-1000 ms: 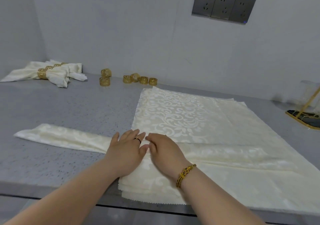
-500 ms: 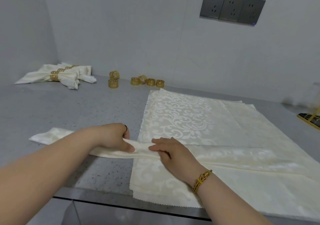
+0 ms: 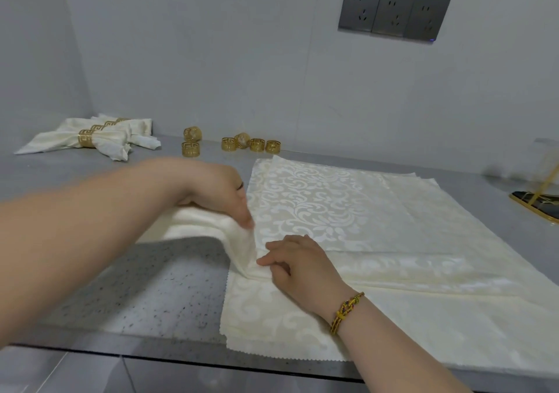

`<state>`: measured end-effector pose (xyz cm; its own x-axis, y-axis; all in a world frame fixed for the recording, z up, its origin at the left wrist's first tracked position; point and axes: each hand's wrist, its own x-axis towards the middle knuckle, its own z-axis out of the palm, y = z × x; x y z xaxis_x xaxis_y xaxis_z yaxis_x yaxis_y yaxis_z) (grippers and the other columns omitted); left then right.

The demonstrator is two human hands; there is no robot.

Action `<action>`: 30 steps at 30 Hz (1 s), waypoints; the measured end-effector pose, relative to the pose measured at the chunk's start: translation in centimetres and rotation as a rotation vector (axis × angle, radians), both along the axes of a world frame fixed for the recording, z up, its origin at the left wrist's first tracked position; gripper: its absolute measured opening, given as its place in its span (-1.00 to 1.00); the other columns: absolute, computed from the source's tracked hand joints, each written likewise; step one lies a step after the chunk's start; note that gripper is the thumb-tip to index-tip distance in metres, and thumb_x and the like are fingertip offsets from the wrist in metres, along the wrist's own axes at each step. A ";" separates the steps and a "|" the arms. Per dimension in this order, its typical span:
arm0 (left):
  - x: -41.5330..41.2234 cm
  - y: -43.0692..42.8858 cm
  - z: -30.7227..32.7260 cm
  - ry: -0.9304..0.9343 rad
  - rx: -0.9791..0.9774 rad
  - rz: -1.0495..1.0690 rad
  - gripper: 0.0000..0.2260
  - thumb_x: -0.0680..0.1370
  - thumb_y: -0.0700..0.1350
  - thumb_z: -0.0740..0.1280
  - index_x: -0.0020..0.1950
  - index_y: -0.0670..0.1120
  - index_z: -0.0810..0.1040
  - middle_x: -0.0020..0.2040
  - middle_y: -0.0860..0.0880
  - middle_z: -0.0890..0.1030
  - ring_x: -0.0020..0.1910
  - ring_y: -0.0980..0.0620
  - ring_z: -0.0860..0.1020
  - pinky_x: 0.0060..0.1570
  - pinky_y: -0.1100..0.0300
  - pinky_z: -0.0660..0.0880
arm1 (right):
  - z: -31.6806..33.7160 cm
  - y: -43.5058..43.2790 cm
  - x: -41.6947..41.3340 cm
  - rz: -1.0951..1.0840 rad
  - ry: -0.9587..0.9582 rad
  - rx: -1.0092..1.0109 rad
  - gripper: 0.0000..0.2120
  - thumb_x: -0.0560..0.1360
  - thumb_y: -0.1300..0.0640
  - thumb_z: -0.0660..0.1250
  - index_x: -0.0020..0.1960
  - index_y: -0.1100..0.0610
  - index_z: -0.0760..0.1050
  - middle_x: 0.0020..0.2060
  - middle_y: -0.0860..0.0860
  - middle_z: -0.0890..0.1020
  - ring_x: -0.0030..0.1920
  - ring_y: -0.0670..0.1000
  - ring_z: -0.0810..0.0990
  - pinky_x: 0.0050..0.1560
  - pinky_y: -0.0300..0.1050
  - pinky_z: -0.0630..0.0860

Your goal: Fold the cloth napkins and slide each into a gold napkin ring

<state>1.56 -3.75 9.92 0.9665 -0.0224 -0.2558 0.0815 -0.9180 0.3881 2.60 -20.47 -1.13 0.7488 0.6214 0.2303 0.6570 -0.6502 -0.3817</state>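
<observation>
Since half a second ago, the left hand (image 3: 217, 190) has lifted its end of the folded napkin (image 3: 211, 226) off the counter (image 3: 151, 286) and swung it right, toward the other hand. That end of the napkin now arches in the air, and the left hand's fingers curl down over its top edge, gripping it. The right hand (image 3: 296, 265) has stayed in place. Its bent fingers rest on the napkin where it meets the stack (image 3: 332, 205) of flat cream napkins. It is unclear whether this hand pinches the cloth or only presses it. The rest of the napkin runs on to the right as a long narrow band across the stack, which lies on the right half of the grey speckled counter and reaches its front edge. A gold braided bracelet (image 3: 346, 311) circles the right wrist.

Six loose gold rings (image 3: 254, 144) sit at the back of the counter, near the wall (image 3: 211, 60). Left of them, in the far corner, lie the ringed napkins (image 3: 90, 138), each gathered through a gold band. Three dark sockets (image 3: 393, 14) are set side by side high on the wall. Part of a gold-framed stand (image 3: 538, 202) shows at the right edge.
</observation>
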 end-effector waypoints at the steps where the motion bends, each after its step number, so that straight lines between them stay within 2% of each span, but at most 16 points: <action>1: 0.2 -1.1 0.0 0.003 -0.009 -0.019 -0.78 0.39 0.00 0.44 -0.32 -0.04 0.46 -0.37 0.06 0.44 -0.36 0.09 0.37 -0.34 0.24 0.31 | 0.1 -0.2 0.1 -0.008 -0.009 -0.033 -0.68 0.57 0.16 0.13 0.25 -0.07 0.48 0.38 -0.11 0.34 0.43 -0.05 0.12 0.42 -0.21 -0.16; 3: 0.5 -2.9 -0.8 0.020 -0.028 -0.056 -0.77 0.40 0.03 0.44 -0.34 -0.03 0.45 -0.37 0.07 0.43 -0.36 0.09 0.38 -0.34 0.26 0.33 | 0.3 -0.3 0.1 -0.021 -0.016 -0.104 -0.69 0.58 0.11 0.12 0.25 -0.10 0.47 0.41 -0.09 0.28 0.45 -0.03 0.05 0.43 -0.14 -0.20; 5: 0.7 -4.1 -1.9 0.069 -0.117 -0.080 -0.74 0.42 0.01 0.42 -0.38 -0.04 0.44 -0.40 0.06 0.43 -0.41 0.10 0.39 -0.40 0.30 0.34 | 0.2 -0.5 0.3 -0.059 -0.005 -0.160 -0.69 0.57 0.10 0.12 0.27 -0.01 0.47 0.41 -0.07 0.26 0.46 -0.01 0.01 0.43 -0.08 -0.22; 8: 0.6 -4.6 -3.3 0.116 -0.314 -0.053 -0.75 0.48 0.05 0.34 -0.31 -0.07 0.51 -0.34 0.05 0.52 -0.37 0.15 0.48 -0.39 0.39 0.44 | -1.0 -0.3 0.9 -0.110 0.024 -0.161 -0.59 0.53 -0.05 0.08 0.34 0.00 0.37 0.34 -0.05 0.38 0.44 0.01 0.12 0.47 -0.05 -0.11; 10: 0.6 -4.3 -4.4 0.086 -0.456 0.002 -0.73 0.54 0.05 0.26 -0.26 -0.09 0.52 -0.29 0.03 0.55 -0.33 0.15 0.50 -0.34 0.42 0.47 | -1.5 -0.3 1.1 -0.096 -0.004 -0.078 -0.53 0.44 -0.17 0.02 0.23 -0.03 0.46 0.17 -0.04 0.54 0.31 0.02 0.35 0.39 -0.02 0.15; 12: 0.3 -3.8 -5.3 0.076 -0.590 0.041 -0.73 0.57 -0.03 0.21 -0.27 -0.10 0.54 -0.28 0.01 0.56 -0.36 0.18 0.51 -0.34 0.45 0.47 | -1.3 -1.0 0.8 -0.091 0.075 0.125 -0.70 0.45 -0.12 0.20 0.00 0.08 0.50 -0.08 0.00 0.59 0.04 0.01 0.49 0.13 -0.13 0.32; 13: 0.0 -3.4 -5.9 0.071 -0.643 0.042 -0.72 0.58 -0.08 0.21 -0.28 -0.08 0.56 -0.29 0.01 0.57 -0.38 0.21 0.52 -0.32 0.46 0.47 | -1.0 -1.5 0.4 -0.083 0.125 0.214 -0.78 0.44 -0.05 0.31 -0.07 0.09 0.44 -0.14 -0.03 0.54 -0.04 -0.01 0.49 0.03 -0.19 0.33; 15: -0.4 -2.8 -6.9 0.048 -0.714 0.014 -0.70 0.58 -0.15 0.21 -0.31 -0.04 0.62 -0.29 0.02 0.62 -0.37 0.22 0.55 -0.24 0.44 0.49 | -0.6 -2.2 -0.5 -0.082 0.141 0.327 -0.67 0.38 0.04 0.41 0.06 0.01 0.36 -0.06 -0.12 0.44 0.00 -0.10 0.43 0.02 -0.27 0.34; 17: -0.5 -2.6 -7.4 0.030 -0.700 -0.051 -0.72 0.55 -0.18 0.25 -0.28 0.01 0.68 -0.26 0.06 0.67 -0.26 0.18 0.57 -0.13 0.38 0.48 | -0.5 -2.2 -1.2 -0.093 -0.061 0.395 -0.61 0.36 0.11 0.41 0.16 0.04 0.40 -0.04 -0.14 0.47 -0.03 -0.19 0.40 0.03 -0.26 0.37; 19: -0.6 -2.5 -7.6 -0.002 -0.608 -0.087 -0.73 0.53 -0.18 0.29 -0.27 0.07 0.66 -0.30 0.16 0.65 -0.27 0.25 0.56 -0.15 0.41 0.48 | -0.7 -2.0 -1.4 -0.112 -0.260 0.407 -0.68 0.27 0.18 0.35 0.01 -0.01 0.46 -0.19 -0.15 0.57 -0.15 -0.13 0.45 -0.15 -0.23 0.41; 20: -0.5 -2.6 -7.6 -0.028 -0.550 -0.100 -0.69 0.52 -0.20 0.29 -0.33 0.12 0.63 -0.36 0.23 0.62 -0.32 0.32 0.54 -0.21 0.43 0.46 | -0.6 -2.1 -1.4 -0.160 -0.257 0.415 -0.73 0.23 0.17 0.30 -0.08 -0.02 0.46 -0.29 -0.20 0.55 -0.21 -0.12 0.45 -0.21 -0.23 0.41; 23: -0.3 -3.0 -7.7 -0.098 -0.426 -0.149 -0.64 0.50 -0.22 0.33 -0.39 0.19 0.53 -0.45 0.28 0.55 -0.41 0.42 0.48 -0.33 0.54 0.36 | 0.4 -3.1 -1.7 -0.365 0.038 0.600 -0.94 0.28 0.05 0.20 -0.32 0.02 0.40 -0.40 -0.20 0.48 -0.29 -0.08 0.49 -0.24 -0.15 0.40; 24: -0.4 -3.3 -7.7 -0.101 -0.417 -0.165 -0.71 0.50 -0.18 0.34 -0.32 0.18 0.52 -0.37 0.25 0.57 -0.37 0.41 0.49 -0.32 0.57 0.36 | 0.6 -3.8 -1.9 -0.439 0.087 0.669 -0.85 0.34 0.02 0.25 -0.36 0.04 0.40 -0.41 -0.15 0.51 -0.28 -0.03 0.52 -0.25 -0.16 0.40; 27: -0.5 -3.8 -8.2 -0.129 -0.383 -0.214 -0.84 0.49 -0.08 0.36 -0.17 0.21 0.50 -0.19 0.11 0.55 -0.27 0.24 0.48 -0.26 0.58 0.35 | 0.9 -6.4 -1.9 -0.575 0.165 0.859 -0.75 0.45 0.20 0.33 -0.39 0.08 0.42 -0.43 -0.07 0.53 -0.33 -0.09 0.54 -0.26 -0.29 0.40; 28: -0.5 -3.9 -8.3 -0.152 -0.342 -0.226 -0.86 0.49 -0.04 0.36 -0.11 0.22 0.49 -0.18 0.14 0.53 -0.26 0.23 0.46 -0.23 0.57 0.35 | 0.9 -7.6 -1.9 -0.618 0.170 0.889 -0.72 0.45 0.25 0.32 -0.41 0.10 0.39 -0.47 -0.06 0.48 -0.39 -0.11 0.49 -0.35 -0.37 0.37; 30: -0.6 -4.1 -8.7 -0.189 -0.266 -0.268 -0.84 0.51 0.00 0.33 0.01 0.26 0.49 -0.17 0.22 0.49 -0.22 0.27 0.45 -0.18 0.54 0.32 | 1.0 -9.7 -2.0 -0.684 0.208 0.950 -0.80 0.45 0.28 0.31 -0.32 0.17 0.39 -0.44 -0.01 0.45 -0.38 -0.05 0.44 -0.41 -0.35 0.34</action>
<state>0.93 -7.82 1.19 0.9469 -0.3204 -0.0256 -0.2419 -0.7628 0.5996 0.63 -30.19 -0.16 0.9362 -0.2761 0.2176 0.1519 -0.2406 -0.9587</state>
